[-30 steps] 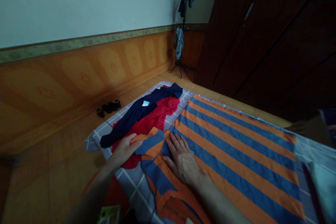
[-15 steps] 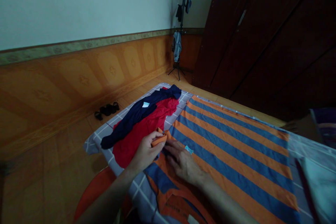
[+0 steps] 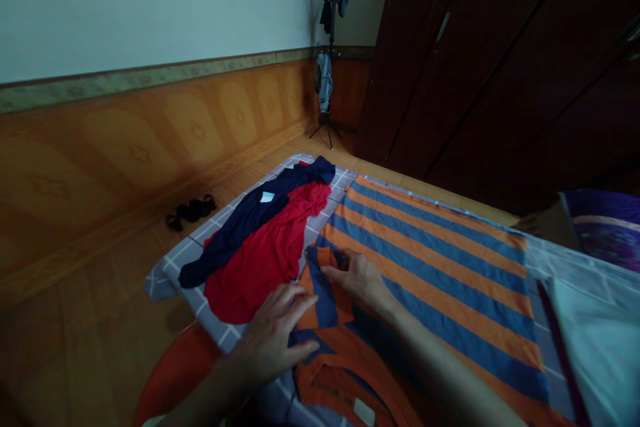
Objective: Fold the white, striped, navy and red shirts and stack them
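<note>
An orange and blue striped T-shirt [image 3: 440,280] lies spread over the checked cloth, its collar toward me. Its sleeve [image 3: 325,293] is folded inward over the near left side of the shirt. My left hand [image 3: 277,330] is open, fingers spread, at the left edge of that sleeve. At the sleeve's far right corner, the thumb and fingers of my right hand [image 3: 363,280] close on the fabric. Left of the shirt are a crumpled red garment [image 3: 250,267] and a navy garment [image 3: 250,220] with a pale label, lying partly over the red one.
The checked cloth [image 3: 210,307] covers a raised surface. An orange-red round seat [image 3: 175,367] stands at its near left. Pale folded fabric [image 3: 595,340] lies at right, a purple item [image 3: 605,227] beyond. Black sandals [image 3: 190,210], a coat stand [image 3: 329,80] and dark wardrobe [image 3: 450,67] stand farther off.
My left hand has let go of the sleeve's orange edge and opened. The sleeve now lies flatter across the shirt, and my right hand has moved to its far corner. The view has shifted slightly right.
</note>
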The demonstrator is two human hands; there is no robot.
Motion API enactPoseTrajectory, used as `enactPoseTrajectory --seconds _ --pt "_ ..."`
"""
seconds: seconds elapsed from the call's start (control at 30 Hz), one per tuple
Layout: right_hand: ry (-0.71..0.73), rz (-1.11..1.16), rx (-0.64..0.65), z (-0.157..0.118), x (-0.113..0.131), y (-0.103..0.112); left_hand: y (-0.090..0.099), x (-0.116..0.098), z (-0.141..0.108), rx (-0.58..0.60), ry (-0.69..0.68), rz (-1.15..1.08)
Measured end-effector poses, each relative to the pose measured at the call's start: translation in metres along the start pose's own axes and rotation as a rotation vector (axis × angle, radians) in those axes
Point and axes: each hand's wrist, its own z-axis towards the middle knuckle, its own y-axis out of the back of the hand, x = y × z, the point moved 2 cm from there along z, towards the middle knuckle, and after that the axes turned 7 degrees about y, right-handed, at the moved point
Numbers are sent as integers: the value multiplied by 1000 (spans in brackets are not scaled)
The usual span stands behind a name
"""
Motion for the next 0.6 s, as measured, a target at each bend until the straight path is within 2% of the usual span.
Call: enactPoseTrajectory --seconds 0.13,0.23,0.37,0.5,0.6 --pt "49 -250 -36 13 11 -6 -11 30 -21 -113 84 116" --pt "41 -260 -23 24 11 -9 -22 42 -28 -186 107 143" --pt "-7 -216 -48 32 4 -4 -25 44 -30 -221 114 143" --pt "-52 -184 -78 31 -1 2 -26 42 -31 -197 48 185" --pt "-48 -143 -72 29 -1 0 -27 41 -30 -221 10 215"
